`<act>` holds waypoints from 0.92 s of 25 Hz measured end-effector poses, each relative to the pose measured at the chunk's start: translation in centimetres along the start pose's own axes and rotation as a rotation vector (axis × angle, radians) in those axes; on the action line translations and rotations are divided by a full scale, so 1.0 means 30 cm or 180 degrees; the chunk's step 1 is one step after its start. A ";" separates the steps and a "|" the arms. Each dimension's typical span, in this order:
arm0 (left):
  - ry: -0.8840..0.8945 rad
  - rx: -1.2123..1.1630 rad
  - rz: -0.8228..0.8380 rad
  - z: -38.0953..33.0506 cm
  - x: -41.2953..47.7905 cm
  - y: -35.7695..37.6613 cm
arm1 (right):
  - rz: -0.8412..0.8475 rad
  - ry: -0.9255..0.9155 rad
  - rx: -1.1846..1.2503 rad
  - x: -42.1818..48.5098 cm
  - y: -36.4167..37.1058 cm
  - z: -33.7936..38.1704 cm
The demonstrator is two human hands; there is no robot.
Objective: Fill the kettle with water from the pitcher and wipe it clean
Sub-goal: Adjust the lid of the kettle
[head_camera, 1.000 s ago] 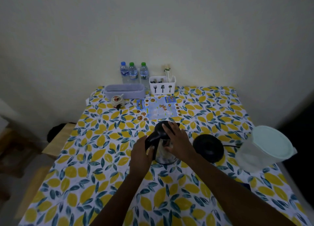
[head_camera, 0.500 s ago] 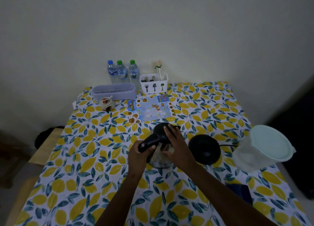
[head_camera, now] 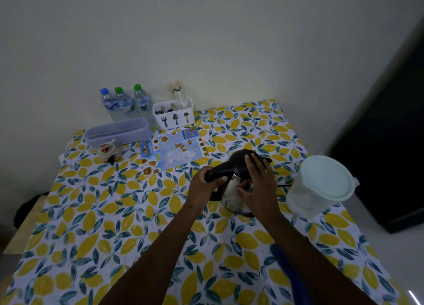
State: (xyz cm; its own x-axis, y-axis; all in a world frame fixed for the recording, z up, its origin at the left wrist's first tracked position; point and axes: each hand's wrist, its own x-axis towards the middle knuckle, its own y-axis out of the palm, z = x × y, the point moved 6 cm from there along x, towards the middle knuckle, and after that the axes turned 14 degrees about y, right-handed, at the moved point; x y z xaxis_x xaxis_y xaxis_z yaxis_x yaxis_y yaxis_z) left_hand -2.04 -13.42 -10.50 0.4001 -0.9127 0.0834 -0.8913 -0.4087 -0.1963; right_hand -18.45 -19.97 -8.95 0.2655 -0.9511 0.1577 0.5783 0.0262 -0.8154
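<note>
A steel kettle (head_camera: 236, 190) with a black lid and black handle stands tilted slightly at the middle of the lemon-print table (head_camera: 96, 213). My left hand (head_camera: 203, 185) is wrapped around the handle. My right hand (head_camera: 260, 187) lies across the kettle, fingers on the lid and thumb on the steel side. The lid is down. A translucent pitcher (head_camera: 316, 194) with a pale green lid stands just right of the kettle, apart from both hands. The kettle's black cord (head_camera: 284, 185) runs toward the pitcher; the base is hidden.
Three water bottles (head_camera: 125, 103), a white cutlery holder (head_camera: 174, 116), a lilac container (head_camera: 119, 131), a small jar (head_camera: 107, 150) and a blue leaflet (head_camera: 172, 150) sit at the table's far side. A blue object (head_camera: 286, 265) lies by my right forearm. A dark cabinet (head_camera: 390, 144) stands right.
The kettle and both hands have shifted right, closer to the pitcher. The round black base that showed beside the kettle is now covered. My grip on the handle is unchanged.
</note>
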 end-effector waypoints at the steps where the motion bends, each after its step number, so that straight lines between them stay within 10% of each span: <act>1: -0.0012 -0.0004 0.0101 0.003 0.016 0.037 | -0.0041 0.0062 -0.0024 0.010 -0.011 -0.031; 23: 0.1128 0.1953 0.0138 -0.042 0.020 0.027 | -0.0246 -0.0105 -0.0902 0.030 -0.047 -0.027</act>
State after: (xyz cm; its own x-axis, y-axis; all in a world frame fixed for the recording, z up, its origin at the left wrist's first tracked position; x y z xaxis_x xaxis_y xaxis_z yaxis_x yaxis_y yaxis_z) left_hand -2.79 -14.30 -9.36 0.1806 -0.9171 0.3554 -0.5823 -0.3909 -0.7128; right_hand -19.65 -21.12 -8.13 0.2568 -0.9363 0.2398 0.3605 -0.1374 -0.9226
